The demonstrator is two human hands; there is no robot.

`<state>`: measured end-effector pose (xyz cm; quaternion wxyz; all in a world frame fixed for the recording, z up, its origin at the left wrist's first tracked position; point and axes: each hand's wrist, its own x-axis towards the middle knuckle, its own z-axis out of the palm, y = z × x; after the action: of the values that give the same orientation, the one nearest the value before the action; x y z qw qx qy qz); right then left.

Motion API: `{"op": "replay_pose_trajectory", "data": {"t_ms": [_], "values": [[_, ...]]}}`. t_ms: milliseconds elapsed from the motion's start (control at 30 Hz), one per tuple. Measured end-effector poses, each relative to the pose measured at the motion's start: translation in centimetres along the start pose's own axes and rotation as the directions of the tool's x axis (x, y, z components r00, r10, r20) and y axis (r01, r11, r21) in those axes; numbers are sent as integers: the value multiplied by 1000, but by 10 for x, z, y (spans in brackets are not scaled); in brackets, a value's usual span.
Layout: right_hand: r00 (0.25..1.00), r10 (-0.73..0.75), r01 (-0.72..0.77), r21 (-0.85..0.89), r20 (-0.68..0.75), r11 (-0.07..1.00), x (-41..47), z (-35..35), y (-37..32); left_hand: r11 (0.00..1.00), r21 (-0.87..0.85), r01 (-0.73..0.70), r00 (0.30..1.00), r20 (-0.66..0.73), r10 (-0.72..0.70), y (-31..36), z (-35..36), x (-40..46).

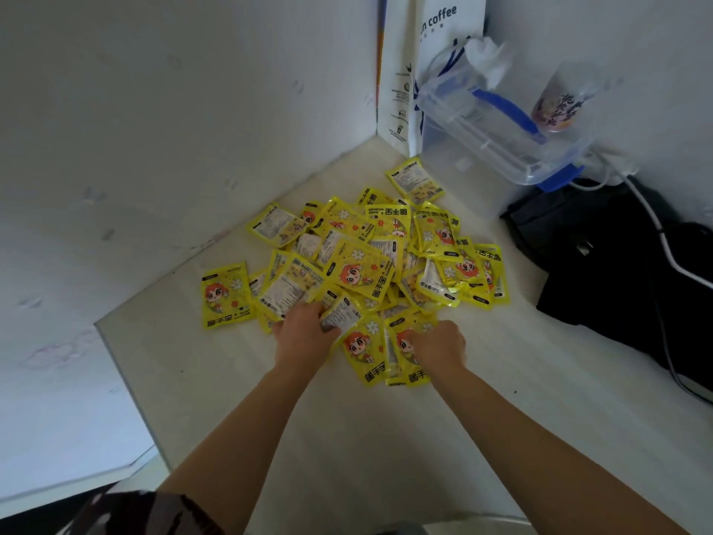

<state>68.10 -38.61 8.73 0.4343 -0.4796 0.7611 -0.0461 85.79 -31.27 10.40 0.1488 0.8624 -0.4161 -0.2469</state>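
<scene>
A loose pile of several yellow hand-warmer packets [359, 260] with a red-haired cartoon figure lies on the white table [347, 438]. My left hand [303, 334] is at the pile's near edge and grips a packet [341, 314] that shows its white printed back. My right hand [438, 343] rests on top of a front-facing packet [403, 364] at the near right of the pile, fingers curled down on it. Another packet [364, 353] lies flat between my two hands.
A clear plastic box with blue clips [497, 137] stands at the back right, beside a white coffee paper bag [409, 71] and a printed cup [559, 106]. A black bag [617, 264] with a white cable [663, 241] lies to the right. White walls close in the table's left and back.
</scene>
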Motion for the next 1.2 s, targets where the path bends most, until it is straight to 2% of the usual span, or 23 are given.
{"op": "replay_pose_trajectory", "data": {"t_ms": [133,300,433,533,667,833,967,1067,1200], "values": [[997,-72,72,-8,-3,997,-8,-9,-1,986,-167,-26,999,-29,22,-10,-11,-10],[960,-272,270,44,68,962,-28,-11,-16,968,-249,37,994,-90,-62,-22,-39,-2],[932,-321,318,49,168,947,-38,3,-30,989,-120,86,993,-68,-94,-38,-61,24],[919,-335,344,-9,206,939,-41,18,-36,985,-133,112,994,2,-112,-41,-70,35],[904,-389,406,-72,176,911,-40,34,-34,983,-137,122,992,33,-119,-46,-69,47],[940,-309,340,-333,144,879,-46,31,-31,983,-139,123,991,71,-114,-46,-62,58],[954,-277,300,-373,116,878,-50,39,-35,969,-199,147,984,134,-121,-44,-50,60],[955,-273,296,-393,115,870,-52,44,-37,981,-128,147,984,120,-132,-52,-40,67],[957,-262,290,-353,125,890,-57,47,-36,989,59,139,987,78,-143,-39,-44,59]]}}
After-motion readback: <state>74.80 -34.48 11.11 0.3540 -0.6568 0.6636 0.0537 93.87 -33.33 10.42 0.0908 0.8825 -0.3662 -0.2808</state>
